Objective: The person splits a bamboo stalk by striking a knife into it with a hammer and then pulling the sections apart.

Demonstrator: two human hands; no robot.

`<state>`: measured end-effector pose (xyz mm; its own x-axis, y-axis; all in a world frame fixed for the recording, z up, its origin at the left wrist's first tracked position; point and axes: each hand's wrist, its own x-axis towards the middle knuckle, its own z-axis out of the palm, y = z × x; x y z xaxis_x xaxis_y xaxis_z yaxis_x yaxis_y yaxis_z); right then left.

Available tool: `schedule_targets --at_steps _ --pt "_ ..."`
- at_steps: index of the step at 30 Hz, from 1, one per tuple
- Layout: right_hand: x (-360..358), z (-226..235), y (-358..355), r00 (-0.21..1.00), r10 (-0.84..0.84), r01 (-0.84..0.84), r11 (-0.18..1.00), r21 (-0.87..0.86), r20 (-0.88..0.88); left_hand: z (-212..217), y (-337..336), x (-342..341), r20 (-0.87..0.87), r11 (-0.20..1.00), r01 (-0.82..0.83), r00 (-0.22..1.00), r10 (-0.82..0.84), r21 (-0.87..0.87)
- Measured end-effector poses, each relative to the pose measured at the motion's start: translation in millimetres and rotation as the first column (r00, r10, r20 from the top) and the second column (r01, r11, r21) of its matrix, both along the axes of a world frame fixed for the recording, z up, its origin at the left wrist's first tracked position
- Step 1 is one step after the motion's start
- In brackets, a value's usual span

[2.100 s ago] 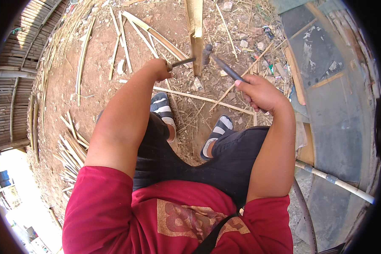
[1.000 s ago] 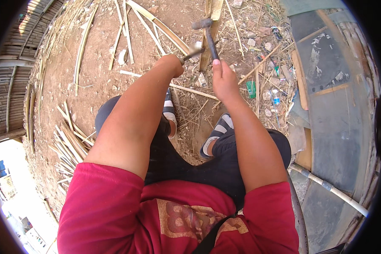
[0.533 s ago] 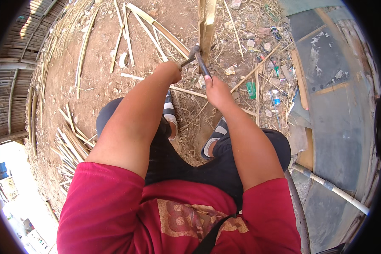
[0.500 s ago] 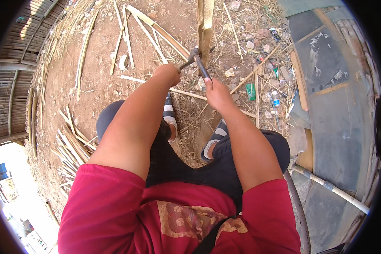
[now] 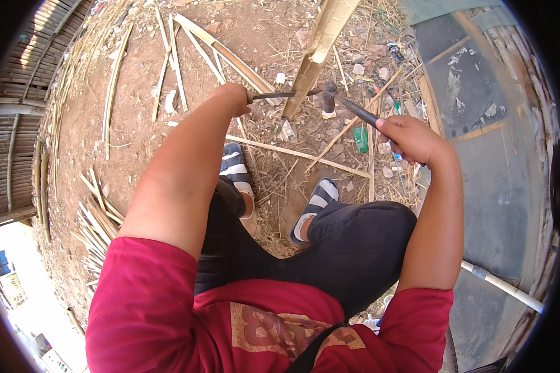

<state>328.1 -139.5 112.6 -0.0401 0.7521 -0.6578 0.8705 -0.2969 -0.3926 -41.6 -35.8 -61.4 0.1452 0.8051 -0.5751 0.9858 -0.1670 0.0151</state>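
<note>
In front of me a split bamboo pole [image 5: 320,50] leans with its top to the right, its lower end near the dirt ground. My left hand [image 5: 233,99] is closed round the handle of a long dark blade, apparently a machete [image 5: 270,95]. That blade lies level across the lower part of the bamboo, and whether it is sunk into it I cannot tell. My right hand [image 5: 412,138] grips a hammer [image 5: 358,112] by its dark handle. The hammer's head is just right of the bamboo, by the blade's far end.
Loose bamboo strips [image 5: 115,93] lie about the ground, with a bundle of them [image 5: 96,230] at the left. Stones and litter, including a green plastic piece [image 5: 360,140], lie on the right. Beyond stands a dark grey panel [image 5: 491,205]. My striped shoes [image 5: 320,199] are below the bamboo.
My left hand has moved left with the machete. My right hand has swung right and slightly down with the hammer. The bamboo has gone from upright to leaning right.
</note>
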Motion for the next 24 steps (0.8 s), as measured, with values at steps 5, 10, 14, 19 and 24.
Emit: schedule_targets --at_steps 5,10,14,19,24 --pt "25.0 -16.4 3.5 1.000 -0.021 0.021 1.000 0.003 0.009 -10.9 19.4 -19.1 0.076 1.000 -0.006 0.997 0.004 0.019" --pt "26.3 -24.4 35.7 0.993 -0.119 0.114 0.974 0.195 0.012 -2.3 39.0 -17.1 0.147 0.997 0.000 0.989 -0.011 0.075" --pt "6.2 -46.3 54.1 0.921 -0.308 0.368 0.889 0.273 -0.238 22.0 58.5 0.4 0.123 0.985 0.083 0.987 -0.101 0.151" --pt "-11.7 -96.9 52.6 0.837 -0.401 0.511 0.816 0.269 -0.372 9.1 68.4 8.2 0.104 0.985 0.108 0.987 -0.123 0.133" --pt "-21.8 -140.4 54.0 0.864 -0.396 0.494 0.781 0.381 -0.310 -6.8 69.7 18.3 0.099 0.985 0.064 0.992 -0.081 0.157"
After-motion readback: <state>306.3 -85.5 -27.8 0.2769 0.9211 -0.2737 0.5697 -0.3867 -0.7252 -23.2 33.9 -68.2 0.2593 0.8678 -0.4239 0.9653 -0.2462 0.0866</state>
